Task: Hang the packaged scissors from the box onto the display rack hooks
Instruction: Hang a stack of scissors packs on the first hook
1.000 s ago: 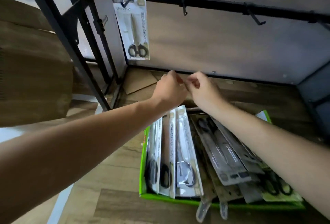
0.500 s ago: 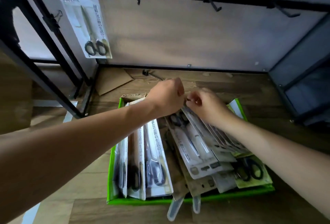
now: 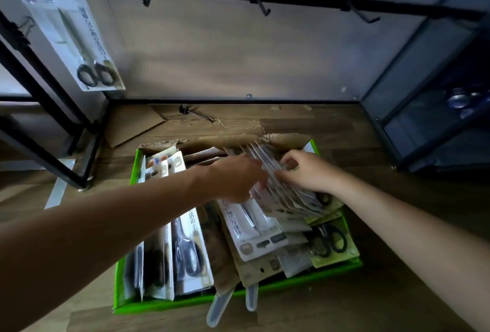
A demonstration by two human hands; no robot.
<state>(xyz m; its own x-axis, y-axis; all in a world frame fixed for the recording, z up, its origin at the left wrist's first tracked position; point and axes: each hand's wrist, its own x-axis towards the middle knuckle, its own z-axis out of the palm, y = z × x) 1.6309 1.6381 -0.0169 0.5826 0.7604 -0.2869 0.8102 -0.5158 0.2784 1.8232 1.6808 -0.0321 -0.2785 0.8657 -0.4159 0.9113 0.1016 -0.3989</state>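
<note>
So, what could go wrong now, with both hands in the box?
1. The right hand grips many fanned packages at once, the left hand against them; several may lift together and spill.
2. Two overhanging packages poke over the front wall of the green box; stirring the pile could tip them out.

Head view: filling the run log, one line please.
phase: picking | right hand grips scissors packs in green box | left hand touches them | one hung pack

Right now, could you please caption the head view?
Left hand and right hand sort through packaged scissors in the green box.
</note>
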